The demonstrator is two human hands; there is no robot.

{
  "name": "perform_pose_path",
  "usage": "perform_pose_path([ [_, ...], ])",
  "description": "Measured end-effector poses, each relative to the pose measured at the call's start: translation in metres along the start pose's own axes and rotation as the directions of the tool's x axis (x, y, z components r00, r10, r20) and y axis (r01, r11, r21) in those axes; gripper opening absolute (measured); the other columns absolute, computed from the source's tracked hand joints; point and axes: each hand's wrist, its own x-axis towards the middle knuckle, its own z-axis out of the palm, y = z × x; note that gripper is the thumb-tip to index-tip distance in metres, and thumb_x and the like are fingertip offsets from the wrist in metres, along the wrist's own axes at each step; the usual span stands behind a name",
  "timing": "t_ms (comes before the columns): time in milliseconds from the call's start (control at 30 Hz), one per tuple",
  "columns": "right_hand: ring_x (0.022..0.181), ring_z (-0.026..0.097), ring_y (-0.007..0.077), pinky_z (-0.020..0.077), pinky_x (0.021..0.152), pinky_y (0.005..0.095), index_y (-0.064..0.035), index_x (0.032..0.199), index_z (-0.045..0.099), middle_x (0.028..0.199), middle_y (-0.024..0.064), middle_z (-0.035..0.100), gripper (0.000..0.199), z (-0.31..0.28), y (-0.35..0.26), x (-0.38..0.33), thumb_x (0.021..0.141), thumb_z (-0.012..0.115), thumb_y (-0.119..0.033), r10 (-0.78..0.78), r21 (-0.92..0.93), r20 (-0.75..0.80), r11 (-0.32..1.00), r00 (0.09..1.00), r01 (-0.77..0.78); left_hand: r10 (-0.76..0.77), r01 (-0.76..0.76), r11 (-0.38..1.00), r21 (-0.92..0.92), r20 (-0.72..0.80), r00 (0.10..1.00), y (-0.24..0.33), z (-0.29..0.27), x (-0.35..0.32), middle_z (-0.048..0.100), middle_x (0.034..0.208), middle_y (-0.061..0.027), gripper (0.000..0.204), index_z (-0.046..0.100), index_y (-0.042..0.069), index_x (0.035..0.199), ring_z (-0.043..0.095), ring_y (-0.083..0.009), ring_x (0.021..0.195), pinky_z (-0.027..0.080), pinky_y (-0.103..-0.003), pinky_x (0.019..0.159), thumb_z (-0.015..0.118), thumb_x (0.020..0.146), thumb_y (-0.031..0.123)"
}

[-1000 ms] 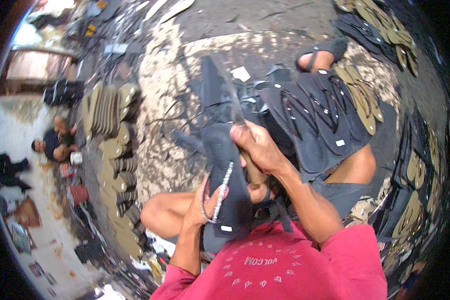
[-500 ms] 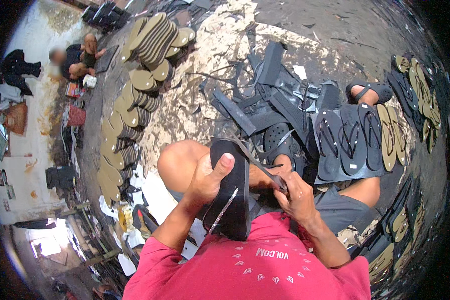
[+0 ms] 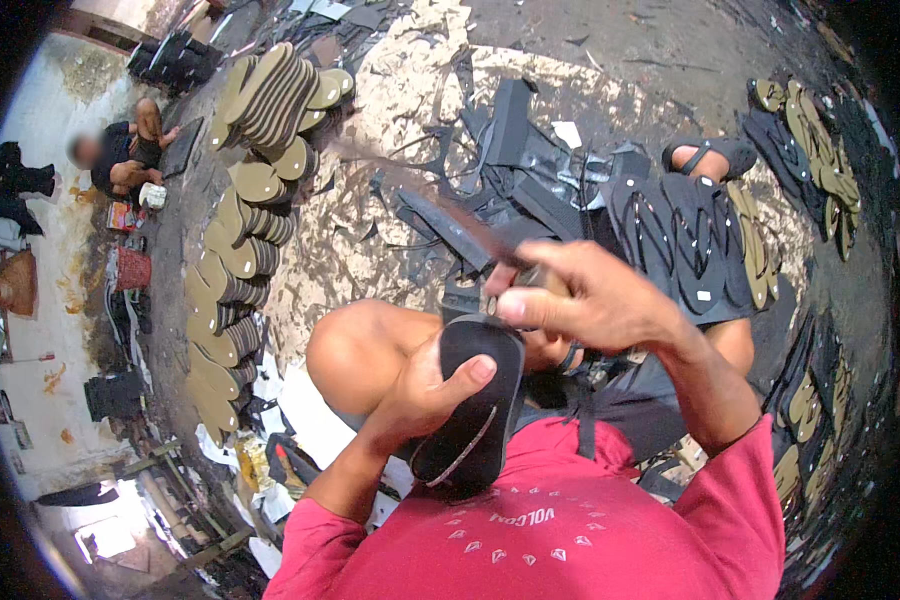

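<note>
Two hands are seen at work in the single head view. A black sandal sole (image 3: 475, 400) is gripped by the left hand (image 3: 425, 385), fingers wrapped under it and the thumb pressed across its top, so that the sole is held upright against the lap, just in front of the red shirt (image 3: 560, 530). The right hand (image 3: 590, 300) is clenched around the handle of a long knife (image 3: 450, 225), whose blurred blade is stretched up and away to the left of that hand, above the top end of the sole.

Beyond the right hand, a row of finished black sandals with straps (image 3: 685, 240) is laid out on the ground, just beside a sandalled foot (image 3: 710, 155). Black offcuts and strips (image 3: 520, 140) are scattered ahead of both hands. Well to the left of the left hand, stacks of tan soles (image 3: 235, 260) are lined up along the floor (image 3: 390, 90), and another seated person (image 3: 120, 155) is seen far beyond them.

As far as can be judged, the work is partway through: several sandals appear completed, the sole in hand is being trimmed, and many stacked soles seem to be left untouched.
</note>
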Motion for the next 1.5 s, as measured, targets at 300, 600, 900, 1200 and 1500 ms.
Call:
perform_pose_path([
  [300, 0.086, 0.061, 0.0072, 0.0517, 0.079, 0.0269, -0.0065, 0.109, 0.064, 0.093, -0.0022, 0.065, 0.02, 0.007, 0.032, -0.041, 0.1, 0.071, -0.022, 0.201, 0.499, -0.497, 0.862, 0.844, 0.089, 0.196, -0.23, 0.701, -0.675, -0.128, 0.972, -0.022, 0.035, 0.052, 0.057, 0.142, -0.0211, 0.058, 0.04, 0.007, 0.154, 0.061, -0.0309, 0.127, 0.051, -0.047, 0.109, 0.059, 0.105, 0.03],
  [600, 0.091, 0.069, 0.0167, 0.0548, 0.077, 0.0342, -0.0028, 0.119, 0.057, 0.1, 0.0089, 0.07, 0.032, 0.067, 0.063, -0.052, 0.097, 0.074, -0.019, -0.046, 0.194, -0.717, 0.945, 0.695, 0.264, 0.198, -0.505, 0.69, -0.518, -0.536, 0.82, -0.031, 0.081, 0.076, 0.069, 0.114, -0.0088, 0.051, 0.064, 0.002, 0.118, 0.068, -0.0206, 0.105, 0.055, -0.04, 0.093, 0.07, 0.098, 0.049],
  [900, 0.087, 0.07, 0.0376, 0.0574, 0.075, 0.0463, -0.0077, 0.121, 0.062, 0.099, 0.0159, 0.068, 0.049, 0.091, 0.132, -0.061, 0.075, 0.078, -0.004, -0.425, -0.55, -0.615, 0.835, 0.664, 0.025, -0.093, -0.42, 0.575, -0.702, -0.566, 0.819, -0.032, 0.061, 0.074, 0.068, 0.118, 0.0007, 0.048, 0.063, 0.018, 0.128, 0.064, -0.0156, 0.104, 0.052, -0.037, 0.084, 0.073, 0.095, 0.051],
  [1200, 0.084, 0.068, 0.039, 0.0553, 0.07, 0.0492, -0.0096, 0.119, 0.059, 0.097, 0.0153, 0.064, 0.039, 0.063, 0.088, -0.049, 0.084, 0.075, -0.014, -0.23, -0.562, -0.458, 0.823, 0.858, -0.079, 0.004, -0.477, 0.621, -0.622, -0.606, 0.796, -0.057, 0.052, 0.064, 0.067, 0.099, 0.0038, 0.039, 0.063, 0.016, 0.117, 0.062, -0.0106, 0.081, 0.047, -0.029, 0.066, 0.068, 0.097, 0.049],
  [1500, 0.077, 0.072, 0.0341, 0.055, 0.069, 0.0457, -0.0042, 0.118, 0.064, 0.084, 0.0152, 0.072, 0.042, 0.051, 0.054, -0.006, 0.09, 0.075, -0.034, 0.107, -0.03, -0.229, 0.993, 0.968, -0.117, 0.041, -0.361, 0.742, -0.566, -0.499, 0.866, -0.086, 0.046, 0.029, 0.067, 0.113, -0.0144, 0.051, 0.056, -0.004, 0.126, 0.069, -0.024, 0.099, 0.058, -0.038, 0.088, 0.067, 0.09, 0.031],
])
